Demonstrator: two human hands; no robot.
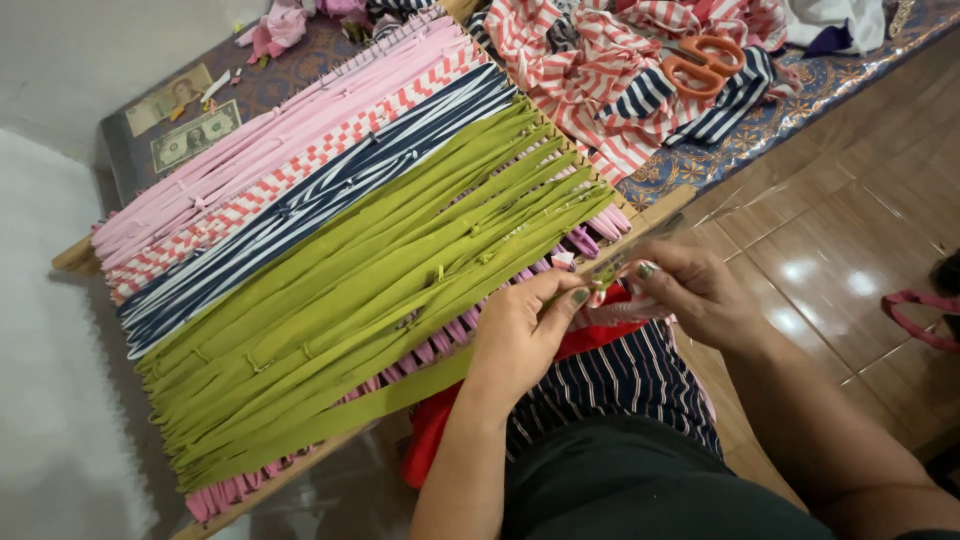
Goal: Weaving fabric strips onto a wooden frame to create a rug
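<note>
A wooden frame loom point(655, 207) lies tilted across the table, strung with bands of fabric strips: pink, red-and-white, navy striped and lime green point(380, 270). My left hand point(520, 335) pinches a lime green strip point(330, 420) at the loom's near edge. My right hand point(695, 290) holds the end of the same strip just right of it, near the loom's corner. Both thumbs and forefingers are closed on the fabric.
Orange-handled scissors point(705, 60) lie on a pile of striped cloth scraps point(600, 80) at the back right. Two banknotes point(185, 120) rest at the back left. Red and striped cloth point(610, 380) is on my lap. A tiled floor point(830, 250) lies right.
</note>
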